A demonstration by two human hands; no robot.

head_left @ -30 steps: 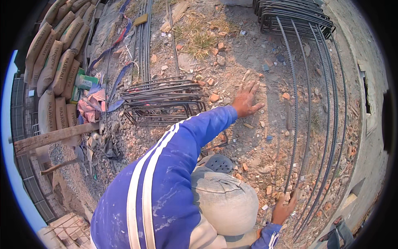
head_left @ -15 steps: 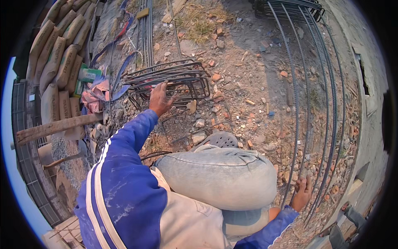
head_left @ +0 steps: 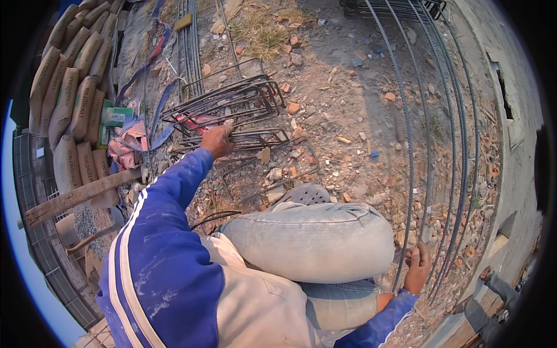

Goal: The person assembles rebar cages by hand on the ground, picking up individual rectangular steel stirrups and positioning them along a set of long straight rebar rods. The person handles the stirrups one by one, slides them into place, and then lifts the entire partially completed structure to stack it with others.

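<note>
My left hand [head_left: 217, 142] is closed at the near part of a pile of bent steel stirrups [head_left: 255, 98], its fingers curled over the rods and partly hidden. The pile is split: several rectangular stirrups lean at the far side, and a smaller bundle [head_left: 264, 137] lies under and beside my hand. One more stirrup [head_left: 316, 162] lies flat on the rubble, nearer to me. At the lower right, my right hand [head_left: 417, 269] is closed with thumb and fingers around the near end of a long ribbed rebar [head_left: 428, 174]. Other long bars [head_left: 409, 145] run on both sides of it.
Stacked brown sacks [head_left: 75, 98] stand at the left, near a wooden plank [head_left: 81, 197] and pink cloth [head_left: 130, 142]. Straight bars [head_left: 190, 46] lie beyond the stirrups. Broken brick and stones cover the ground. A concrete wall [head_left: 516, 116] runs along the right; another person's legs [head_left: 493, 296] show below.
My left hand has gone from spread fingers over the stirrups to a closed hold, and the pile has parted. My right hand's fingers have curled in at the rebar.
</note>
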